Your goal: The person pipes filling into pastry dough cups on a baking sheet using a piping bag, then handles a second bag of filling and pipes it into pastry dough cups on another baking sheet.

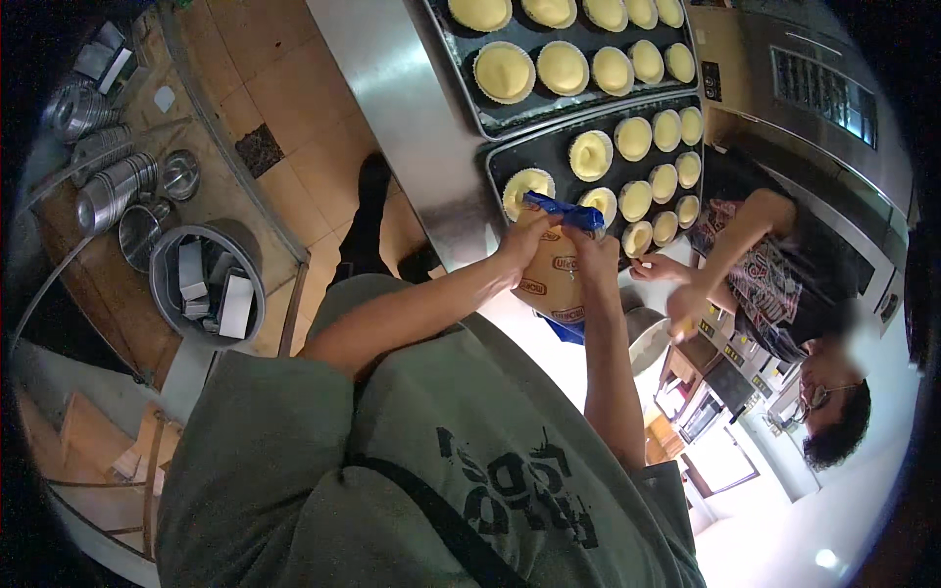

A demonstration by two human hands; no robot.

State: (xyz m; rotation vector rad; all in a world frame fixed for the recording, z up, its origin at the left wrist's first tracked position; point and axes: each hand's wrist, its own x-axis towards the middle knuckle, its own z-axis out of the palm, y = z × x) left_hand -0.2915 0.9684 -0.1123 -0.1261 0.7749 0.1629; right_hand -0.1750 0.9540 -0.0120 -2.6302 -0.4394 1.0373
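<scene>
My left hand (526, 243) and my right hand (594, 257) are both closed on a tan printed bag (549, 277), one at each side of its blue upper end. The bag hangs between my forearms at the near edge of a dark baking tray (555, 157). What is inside the bag is hidden. On the tray stand rows of pale yellow dough rounds in white paper cups. The nearest dough round (526, 186) lies just beyond my left hand, with a hollow in its top. Another hollowed round (599, 203) sits by the bag's blue end.
A second dark tray (510, 120) of dough cups lies farther off on the steel table (377, 59). At the right a co-worker (765, 265) reaches one hand to the near tray's edge. A large tub (257, 294) with boxes and stacked metal tins (116, 196) stand at the left.
</scene>
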